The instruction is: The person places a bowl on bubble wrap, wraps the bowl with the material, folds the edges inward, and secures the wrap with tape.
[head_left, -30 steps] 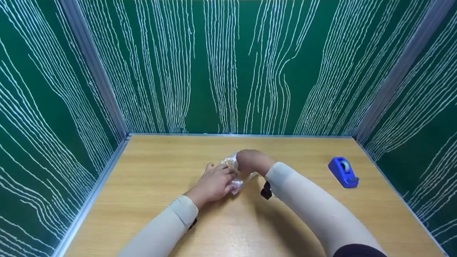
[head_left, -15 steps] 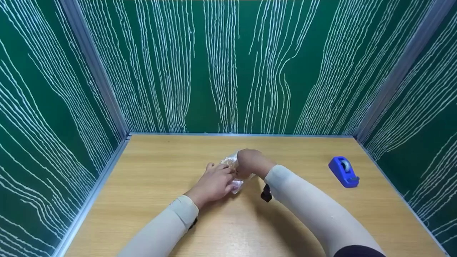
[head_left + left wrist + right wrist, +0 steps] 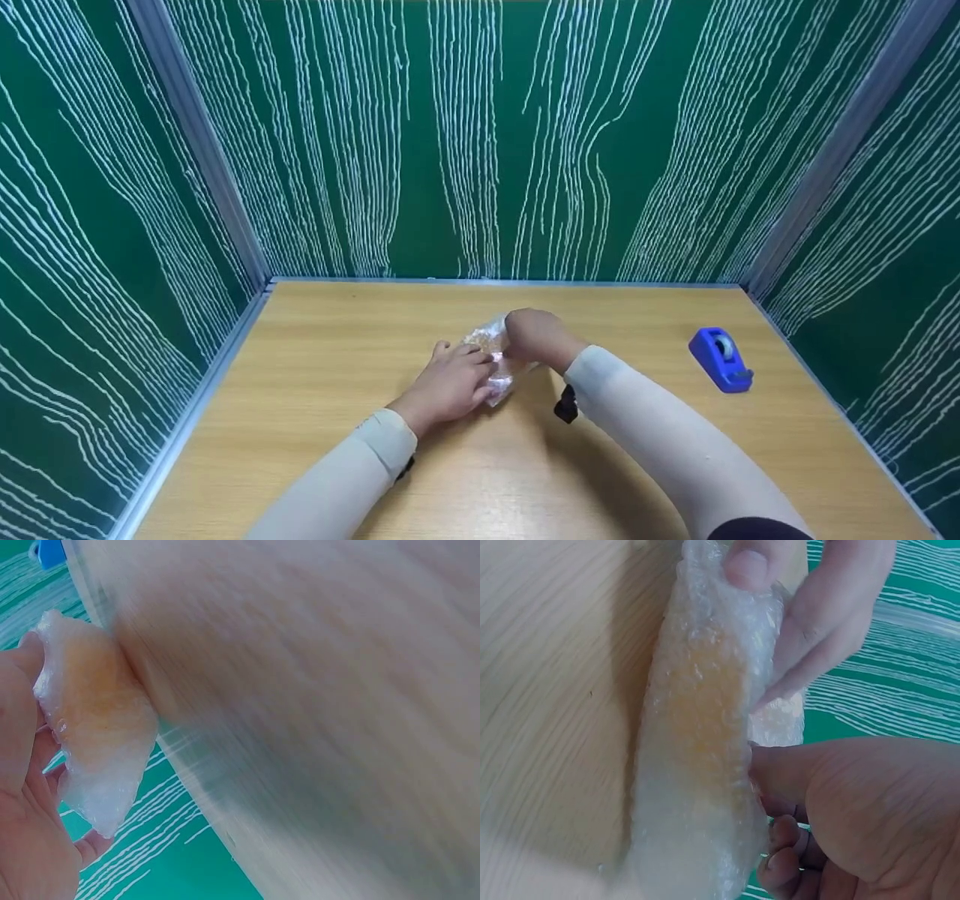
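Observation:
A bubble-wrapped package [image 3: 489, 337] lies between both hands near the middle of the table. Through the clear wrap in the left wrist view, the package [image 3: 101, 705] shows an orange-yellow content whose kind is blurred. My left hand [image 3: 448, 381] holds the package from the left, thumb on the near end, fingers across it. With thumb and curled fingers, my right hand [image 3: 543, 336] grips the wrap's right side. The right wrist view shows the right thumb against the long edge of the package [image 3: 694, 720], the other fingers tucked beneath it.
A blue tape dispenser [image 3: 721, 361] with a roll of clear tape stands at the right of the wooden table [image 3: 337, 330]. Green panels [image 3: 420, 150] with wavy white lines rise at the back and both sides. A black wrist device [image 3: 565, 405] hangs under the right wrist.
My right hand has shifted slightly right and away from me, and more of the bubble wrap shows between the hands. The left hand stays in place.

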{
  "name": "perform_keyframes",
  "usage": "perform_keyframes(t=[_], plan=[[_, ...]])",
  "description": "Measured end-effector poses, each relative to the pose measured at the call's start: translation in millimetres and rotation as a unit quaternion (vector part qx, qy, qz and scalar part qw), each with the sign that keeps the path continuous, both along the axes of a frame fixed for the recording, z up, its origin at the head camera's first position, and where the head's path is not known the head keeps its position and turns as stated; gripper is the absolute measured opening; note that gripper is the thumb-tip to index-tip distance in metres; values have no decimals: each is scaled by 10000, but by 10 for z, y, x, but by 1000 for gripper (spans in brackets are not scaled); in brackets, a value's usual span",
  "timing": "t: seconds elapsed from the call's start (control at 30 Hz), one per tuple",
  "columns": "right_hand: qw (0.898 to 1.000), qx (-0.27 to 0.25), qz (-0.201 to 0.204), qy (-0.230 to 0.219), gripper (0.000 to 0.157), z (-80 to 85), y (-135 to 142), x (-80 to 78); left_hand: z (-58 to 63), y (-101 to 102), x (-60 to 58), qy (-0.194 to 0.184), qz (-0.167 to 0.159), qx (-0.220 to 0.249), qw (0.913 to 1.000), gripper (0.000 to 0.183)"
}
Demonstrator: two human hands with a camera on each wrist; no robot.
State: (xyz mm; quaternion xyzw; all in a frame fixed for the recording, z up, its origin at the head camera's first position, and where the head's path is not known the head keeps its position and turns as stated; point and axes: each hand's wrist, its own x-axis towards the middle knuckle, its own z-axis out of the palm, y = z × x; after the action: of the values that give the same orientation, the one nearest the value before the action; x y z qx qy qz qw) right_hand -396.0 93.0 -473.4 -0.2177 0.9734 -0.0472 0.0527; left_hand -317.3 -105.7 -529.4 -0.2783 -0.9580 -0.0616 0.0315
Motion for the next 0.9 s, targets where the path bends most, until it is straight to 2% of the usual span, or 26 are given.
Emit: perform_keyframes(t=[0.07, 0.17, 0.3, 0.43, 0.9], plan=[[9999, -121, -49, -34, 26, 7, 34, -4, -2, 4, -3, 21, 11, -43, 10000, 56], [9981, -428, -273, -343, 37, 13, 85, -7, -6, 8, -3, 28, 22, -86, 10000, 57], [9892, -797, -737, -985, 51, 5, 148, -22, 0, 3, 12, -133, 78, -3, 9999, 59], [9823, -958, -909, -1329, 55, -20, 184, -46, 24, -9, 29, -265, 127, 75, 9995, 59], [9741, -1418, -1171, -1316, 50, -127, 214, -31, 29, 2, 3, -323, 112, 95, 9994, 59]])
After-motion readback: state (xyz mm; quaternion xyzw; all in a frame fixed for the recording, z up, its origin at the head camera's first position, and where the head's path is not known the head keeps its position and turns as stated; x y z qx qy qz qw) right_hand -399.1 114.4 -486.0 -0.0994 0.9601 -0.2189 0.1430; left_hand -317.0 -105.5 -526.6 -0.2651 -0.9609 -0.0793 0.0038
